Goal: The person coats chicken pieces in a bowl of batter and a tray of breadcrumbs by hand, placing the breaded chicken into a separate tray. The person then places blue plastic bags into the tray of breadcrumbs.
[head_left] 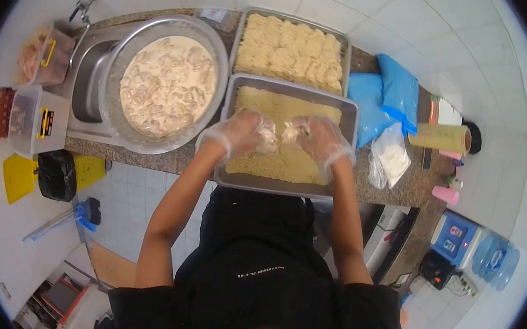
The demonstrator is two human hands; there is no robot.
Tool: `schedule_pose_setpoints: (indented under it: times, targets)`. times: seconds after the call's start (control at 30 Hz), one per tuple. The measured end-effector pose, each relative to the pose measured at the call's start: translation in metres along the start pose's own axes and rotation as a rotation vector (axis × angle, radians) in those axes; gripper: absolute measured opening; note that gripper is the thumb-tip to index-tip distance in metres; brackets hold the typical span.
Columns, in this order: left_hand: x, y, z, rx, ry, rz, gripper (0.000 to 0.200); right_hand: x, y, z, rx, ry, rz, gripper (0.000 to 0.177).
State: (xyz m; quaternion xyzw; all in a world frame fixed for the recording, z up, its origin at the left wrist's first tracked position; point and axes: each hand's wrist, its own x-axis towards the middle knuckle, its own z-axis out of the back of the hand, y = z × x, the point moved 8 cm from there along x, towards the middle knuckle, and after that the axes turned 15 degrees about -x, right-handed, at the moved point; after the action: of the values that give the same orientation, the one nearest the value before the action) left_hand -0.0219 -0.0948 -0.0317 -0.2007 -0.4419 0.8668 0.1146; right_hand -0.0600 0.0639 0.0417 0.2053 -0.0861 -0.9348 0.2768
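Note:
Both my hands wear clear plastic gloves and are inside a grey tray of breadcrumbs. My left hand is closed, its fingers curled round a pale, wet-looking chicken piece. Opposite it, my right hand is also closed, with a crumb-flecked chicken piece at its fingertips. A small gap separates the two. Left of the tray stands a large metal bowl of chicken pieces in creamy marinade. Rows of crumbed pieces fill a second tray behind.
A sink adjoins the bowl, beside plastic tubs. On the right lie blue bags, a clear bag of white powder and a film roll. A pink cup sits near the counter edge.

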Motion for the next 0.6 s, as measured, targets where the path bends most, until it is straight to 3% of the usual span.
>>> schedule_pose_setpoints:
  times: [0.13,0.2,0.23,0.3,0.33,0.37,0.4,0.43,0.47,0.5,0.53,0.57,0.6]
  targets:
    - [0.068,0.012,-0.037,0.005,0.228,0.111,0.039,0.036,-0.070,-0.058,-0.049,-0.052,-0.085,0.027]
    - [0.086,0.034,-0.026,0.046,-0.070,0.093,0.040,0.037,-0.096,-0.053,-0.157,-0.235,-0.203,0.027]
    - [0.082,0.030,-0.030,0.047,-0.064,0.097,0.040,0.035,-0.107,-0.070,-0.151,-0.232,-0.207,0.027]
    - [0.058,0.032,-0.034,0.248,-0.043,0.301,0.055,0.030,-0.132,-0.127,-0.404,-0.142,-0.230,0.034]
    - [0.040,0.064,-0.058,0.341,-0.095,0.299,0.059,0.007,-0.130,-0.143,-0.305,-0.299,-0.208,0.046]
    - [0.017,0.095,-0.086,0.432,-0.146,0.297,0.064,-0.019,-0.123,-0.142,-0.141,-0.215,-0.272,0.053]
    - [-0.014,0.090,-0.096,0.243,-0.152,0.471,0.065,-0.042,-0.113,-0.138,0.022,-0.127,-0.332,0.060]
    - [-0.034,0.078,-0.102,0.050,-0.159,0.642,0.065,-0.054,-0.117,-0.174,0.074,0.034,-0.413,0.064]
    - [-0.035,0.058,-0.106,0.045,-0.156,0.653,0.065,-0.066,-0.122,-0.215,0.128,0.208,-0.492,0.069]
    - [-0.040,0.043,-0.125,-0.034,-0.006,0.753,0.067,-0.067,-0.119,-0.228,0.131,0.223,-0.487,0.069]
    - [-0.045,0.037,-0.141,-0.112,0.141,0.842,0.070,-0.064,-0.108,-0.246,0.372,0.348,-0.439,0.068]
    - [-0.042,0.038,-0.141,-0.112,0.141,0.847,0.070,-0.064,-0.094,-0.261,0.612,0.470,-0.387,0.068]
    - [-0.032,0.038,-0.145,-0.358,0.119,0.832,0.067,-0.065,-0.089,-0.256,0.610,0.469,-0.385,0.068]
